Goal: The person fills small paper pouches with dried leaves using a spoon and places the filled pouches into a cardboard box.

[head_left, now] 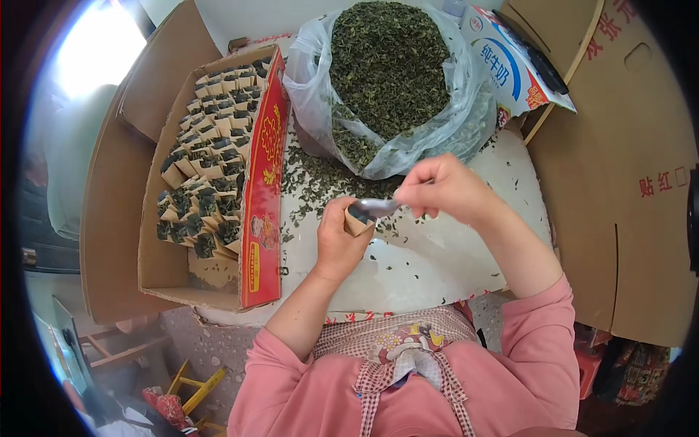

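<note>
My left hand (339, 244) is closed around a small brown paper packet (359, 221), its open mouth facing up. In my right hand (443, 191) is a metal spoon (378, 207), gripped by its handle, with the bowl at the packet's mouth. What lies in the spoon's bowl is hard to make out. Just beyond my hands stands a clear plastic bag (309, 69) filled with dried dark green leaves (389, 65). Left of my left hand is a red cardboard box (266, 175) holding rows of filled paper packets (211, 146).
Loose leaf bits (313, 182) lie scattered over the white tabletop (444, 262). A milk carton box (502, 62) with a dark flat object (535, 54) on it stands at the back right. Large cardboard sheets (619, 182) rise on the right; a yellow stool (198, 387) is at lower left.
</note>
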`<state>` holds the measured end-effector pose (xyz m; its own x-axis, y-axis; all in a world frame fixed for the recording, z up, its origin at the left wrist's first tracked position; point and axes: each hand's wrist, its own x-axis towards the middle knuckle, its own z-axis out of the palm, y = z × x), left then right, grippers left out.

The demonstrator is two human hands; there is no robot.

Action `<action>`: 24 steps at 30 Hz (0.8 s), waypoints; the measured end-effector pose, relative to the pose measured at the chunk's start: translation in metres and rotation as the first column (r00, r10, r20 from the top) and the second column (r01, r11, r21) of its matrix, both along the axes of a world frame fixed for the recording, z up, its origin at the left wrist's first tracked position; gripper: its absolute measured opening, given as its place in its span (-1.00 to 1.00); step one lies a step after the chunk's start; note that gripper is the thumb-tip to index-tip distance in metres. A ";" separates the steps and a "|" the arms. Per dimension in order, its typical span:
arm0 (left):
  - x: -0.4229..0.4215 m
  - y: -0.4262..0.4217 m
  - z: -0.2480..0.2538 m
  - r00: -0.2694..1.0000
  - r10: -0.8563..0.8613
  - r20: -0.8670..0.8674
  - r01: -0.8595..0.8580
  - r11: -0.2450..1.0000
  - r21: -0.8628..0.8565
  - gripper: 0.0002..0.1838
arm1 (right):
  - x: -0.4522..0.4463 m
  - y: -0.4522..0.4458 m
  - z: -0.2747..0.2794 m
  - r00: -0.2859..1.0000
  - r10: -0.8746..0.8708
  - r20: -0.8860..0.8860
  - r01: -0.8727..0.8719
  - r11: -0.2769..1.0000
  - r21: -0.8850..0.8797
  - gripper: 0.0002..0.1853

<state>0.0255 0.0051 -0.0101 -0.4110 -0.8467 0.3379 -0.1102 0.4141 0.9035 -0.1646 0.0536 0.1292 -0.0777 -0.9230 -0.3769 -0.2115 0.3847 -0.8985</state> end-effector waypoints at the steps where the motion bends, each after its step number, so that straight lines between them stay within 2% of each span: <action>1: -0.001 0.000 -0.001 1.000 0.000 -0.005 0.000 1.000 -0.001 -0.50 | -0.009 0.000 0.002 0.998 -0.012 0.059 0.015 0.999 -0.051 -0.86; 3: 0.000 -0.001 -0.004 0.999 0.004 -0.043 0.003 0.987 0.160 -0.53 | -0.022 -0.003 0.007 0.992 -0.075 0.106 0.082 0.995 -0.060 -0.87; 5: 0.000 -0.001 -0.004 0.999 -0.004 -0.052 0.013 0.985 0.172 -0.54 | -0.035 -0.012 0.005 0.976 -0.214 -0.028 0.201 0.949 -0.241 -0.87; 6: -0.001 -0.001 -0.003 0.998 -0.013 -0.059 0.023 0.982 0.186 -0.55 | -0.035 -0.016 0.012 0.939 -0.279 -0.202 0.232 0.946 -0.225 -0.85; 7: -0.001 -0.001 -0.004 0.998 -0.013 -0.062 0.024 0.983 0.184 -0.55 | -0.040 -0.023 0.007 0.938 -0.279 -0.205 0.232 0.946 -0.228 -0.85; 9: -0.001 -0.002 -0.006 0.999 -0.014 -0.052 0.021 0.991 0.134 -0.56 | -0.051 -0.039 -0.006 0.741 -0.290 -0.605 0.036 0.917 -0.396 -0.83; 10: -0.001 -0.002 -0.006 0.998 -0.014 -0.055 0.022 0.991 0.130 -0.56 | -0.054 -0.045 -0.006 0.740 -0.293 -0.606 0.035 0.916 -0.400 -0.83; 12: 0.000 -0.003 -0.004 0.999 -0.030 -0.044 0.031 0.999 0.041 -0.57 | -0.051 -0.060 -0.008 0.616 -0.087 -0.783 -0.080 0.982 -0.172 -0.84; 13: 0.001 -0.002 -0.005 0.999 -0.028 -0.045 0.030 0.999 0.038 -0.57 | -0.047 -0.065 -0.010 0.615 -0.089 -0.784 -0.081 0.981 -0.175 -0.84; 15: 0.000 -0.002 -0.007 0.998 -0.033 -0.047 0.036 0.997 0.071 -0.57 | -0.039 -0.076 -0.018 0.497 -0.050 -0.867 -0.113 0.986 -0.121 -0.86; 16: 0.000 -0.002 -0.006 0.998 -0.032 -0.049 0.035 0.997 0.067 -0.57 | -0.035 -0.080 -0.022 0.495 -0.053 -0.867 -0.114 0.986 -0.125 -0.86; 18: 0.000 -0.001 -0.005 0.997 -0.035 -0.062 0.043 0.991 0.128 -0.57 | -0.030 -0.085 -0.030 0.477 -0.205 -0.855 -0.010 0.971 -0.239 -0.86; 19: 0.000 0.000 -0.005 0.997 -0.035 -0.062 0.043 0.991 0.126 -0.57 | -0.032 -0.085 -0.039 0.477 -0.207 -0.854 -0.010 0.971 -0.241 -0.86; 21: -0.001 0.000 -0.006 0.997 -0.045 -0.056 0.053 0.989 0.141 -0.56 | -0.034 -0.086 -0.053 0.508 -0.431 -0.746 -0.008 0.863 -0.504 -0.90; 24: -0.002 0.000 -0.008 0.998 -0.048 -0.049 0.053 0.993 0.105 -0.51 | -0.038 -0.089 -0.062 0.535 -0.478 -0.697 0.017 0.831 -0.556 -0.88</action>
